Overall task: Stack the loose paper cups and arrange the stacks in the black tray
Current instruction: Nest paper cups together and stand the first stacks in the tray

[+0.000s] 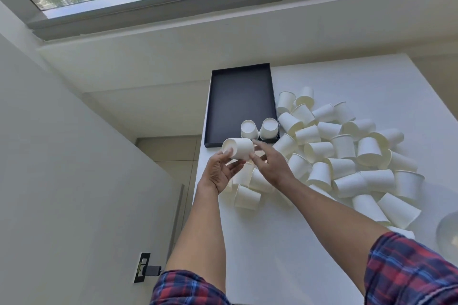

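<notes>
Left hand [218, 171] grips a plain, unprinted paper cup [238, 148]; right hand [271, 164], fingers relaxed, touches it.

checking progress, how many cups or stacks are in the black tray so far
2: both upside down at the black tray's near right corner, left one beside right one. Cups nested underneath may be hidden.

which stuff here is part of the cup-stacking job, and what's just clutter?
Job:
- black tray, two upside-down cup stacks at its near end
- held cup, gripped by left hand; right hand touching it
- loose cups heaped on the table

Lying about:
- wall socket with plug
- round glassy object, right edge
</notes>
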